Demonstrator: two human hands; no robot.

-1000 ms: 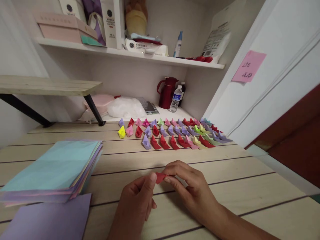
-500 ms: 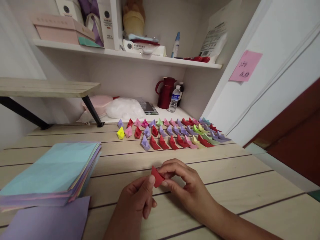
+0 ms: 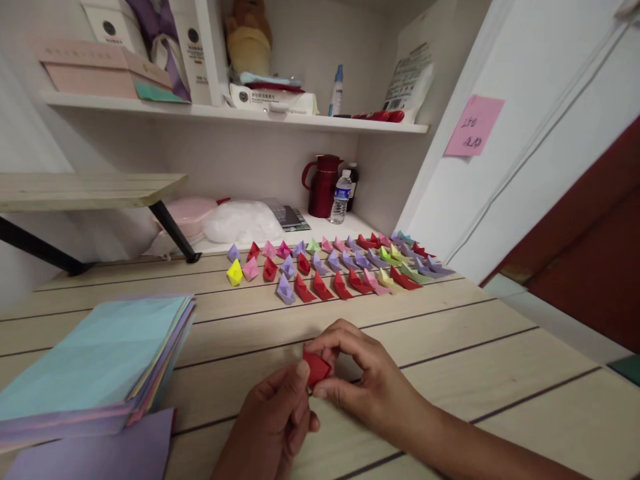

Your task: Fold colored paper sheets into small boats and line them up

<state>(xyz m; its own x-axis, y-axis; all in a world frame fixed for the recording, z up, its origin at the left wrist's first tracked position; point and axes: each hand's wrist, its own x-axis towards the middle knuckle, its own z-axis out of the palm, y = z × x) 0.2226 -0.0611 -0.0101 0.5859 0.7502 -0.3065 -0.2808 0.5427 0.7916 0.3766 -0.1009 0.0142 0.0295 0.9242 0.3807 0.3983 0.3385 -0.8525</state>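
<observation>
A small folded red paper [image 3: 317, 369] is held between my two hands above the wooden tabletop. My left hand [image 3: 280, 407] pinches its left side between thumb and fingers. On the other side, my right hand [image 3: 357, 367] grips the upper and right edges with thumb and fingertips. Part of the paper is hidden by my fingers. Beyond my hands stand rows of small folded paper boats [image 3: 323, 287] in red, purple, pink, green and yellow. One yellow folded piece [image 3: 235, 273] sits at the left end of a row.
A stack of coloured paper sheets [image 3: 95, 360] lies at the left, with a purple sheet [image 3: 100, 447] in front. A small raised wooden shelf [image 3: 90, 190] stands behind it. At the back are a dark red jug [image 3: 324, 190], a water bottle [image 3: 341, 198] and a white plastic bag [image 3: 244, 222].
The red paper has turned and opened a little between my fingers, showing more of its face. My right fingertips have shifted to its top edge. The camera view has swung slightly right.
</observation>
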